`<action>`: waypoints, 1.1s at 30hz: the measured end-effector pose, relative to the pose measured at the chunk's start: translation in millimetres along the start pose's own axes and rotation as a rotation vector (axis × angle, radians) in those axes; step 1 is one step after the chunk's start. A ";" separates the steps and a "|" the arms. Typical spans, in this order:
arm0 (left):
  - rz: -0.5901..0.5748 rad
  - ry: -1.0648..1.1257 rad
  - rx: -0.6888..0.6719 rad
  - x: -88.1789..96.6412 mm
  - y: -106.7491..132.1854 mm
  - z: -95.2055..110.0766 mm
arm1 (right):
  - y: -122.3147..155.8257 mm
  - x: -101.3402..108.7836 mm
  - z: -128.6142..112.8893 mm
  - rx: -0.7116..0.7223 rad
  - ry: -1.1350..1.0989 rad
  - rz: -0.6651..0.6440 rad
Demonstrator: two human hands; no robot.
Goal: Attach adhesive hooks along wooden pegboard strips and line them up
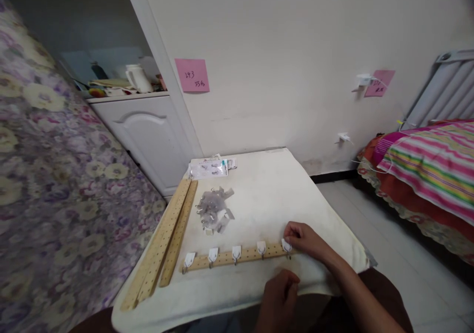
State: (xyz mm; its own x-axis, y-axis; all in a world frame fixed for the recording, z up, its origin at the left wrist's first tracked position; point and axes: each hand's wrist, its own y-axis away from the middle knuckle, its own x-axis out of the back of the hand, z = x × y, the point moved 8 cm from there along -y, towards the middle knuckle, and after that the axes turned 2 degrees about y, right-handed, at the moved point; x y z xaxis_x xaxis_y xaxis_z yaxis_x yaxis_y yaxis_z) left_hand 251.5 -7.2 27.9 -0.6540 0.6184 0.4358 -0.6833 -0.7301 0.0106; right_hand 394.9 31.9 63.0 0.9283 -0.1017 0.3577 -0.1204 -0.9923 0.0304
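A short perforated wooden strip (225,259) lies across the near part of the white table (274,195), with several small white adhesive hooks stuck along it. My right hand (305,240) rests at the strip's right end, fingers pinched on the rightmost white hook (286,245). My left hand (279,296) hovers at the table's near edge below the strip, fingers curled in; I cannot make out anything in it. A heap of loose clear hooks (214,209) lies in the middle of the table.
Two long perforated wooden strips (166,239) lie side by side along the table's left edge. A hook packet (209,168) sits at the far left corner. A floral mattress stands at left, a white cabinet behind, and a striped bed (429,170) at right.
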 end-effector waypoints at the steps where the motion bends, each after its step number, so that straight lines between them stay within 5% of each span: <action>1: -0.011 -0.062 -0.030 0.0 0.9 2.9 | -2.5 -1.3 1.9 0.002 0.002 -0.002; 9: -0.126 -0.383 -0.156 -8.5 0.9 15.8 | -9.8 -4.5 9.2 0.023 0.087 0.035; 18: -0.031 -0.581 -0.155 1.0 -0.9 8.6 | -13.0 -6.1 25.0 0.002 0.256 0.077; 33: -0.088 -0.599 -0.022 -9.6 -4.8 -6.6 | -9.3 -6.4 24.1 0.024 0.287 0.089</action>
State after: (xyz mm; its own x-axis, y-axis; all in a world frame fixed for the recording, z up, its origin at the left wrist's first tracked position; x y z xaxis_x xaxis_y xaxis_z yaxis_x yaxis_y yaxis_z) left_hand 259.0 -7.8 17.8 -0.3023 0.3999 0.8653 -0.7374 -0.6733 0.0535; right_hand 398.6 40.1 38.0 0.7765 -0.1675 0.6074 -0.1857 -0.9820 -0.0335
